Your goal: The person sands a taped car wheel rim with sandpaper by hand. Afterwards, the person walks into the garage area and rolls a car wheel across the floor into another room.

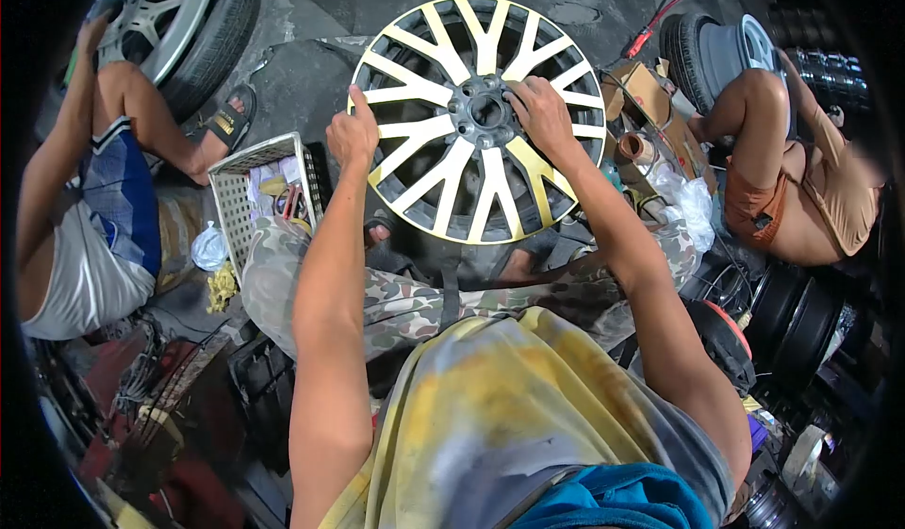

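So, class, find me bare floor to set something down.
Bare floor lies between the wheel rim and the left tyre, and beyond the rim's far edge, left of the red cable. It's crowded where the white basket stands, and along the rim's right, with cardboard and a plastic bag.

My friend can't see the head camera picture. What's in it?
A person's left hand holds the edge of a wheel rim with pale yellow, branching spokes, while the right hand touches it near the dark hub. A pale basket of small items is left of it, with other people at far left and far right.
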Available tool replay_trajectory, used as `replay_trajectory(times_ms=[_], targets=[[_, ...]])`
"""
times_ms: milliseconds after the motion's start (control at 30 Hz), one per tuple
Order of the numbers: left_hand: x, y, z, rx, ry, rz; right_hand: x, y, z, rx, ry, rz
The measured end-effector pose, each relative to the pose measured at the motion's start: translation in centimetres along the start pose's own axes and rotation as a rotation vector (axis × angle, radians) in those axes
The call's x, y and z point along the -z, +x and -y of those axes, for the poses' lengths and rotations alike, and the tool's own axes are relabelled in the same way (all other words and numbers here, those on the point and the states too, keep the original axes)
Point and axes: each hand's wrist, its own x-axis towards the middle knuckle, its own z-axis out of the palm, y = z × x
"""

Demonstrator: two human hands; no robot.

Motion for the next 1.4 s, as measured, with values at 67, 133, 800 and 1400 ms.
replay_trajectory(times_ms=[67,133,800,1400], targets=[[0.7,-0.5,-0.6,0.007,-0.013,0.033,-0.4,-0.4,-0.5,0.008,-0.001,0.006],[0.2,-0.4,-0.6,0.019,-0.003,0.008,-0.5,-0.1,-0.1,-0.003,-0.007,0.045],[0.0,0.0,-0.2,0.023,0.024,-0.009,0.2,0.0,-0.7,-0.021,0.067,0.176],[0.1,-0.2,-0.3,0.029,-0.01,-0.004,-1.2,-0.2,-1.2,0.081,-0.035,0.01]])
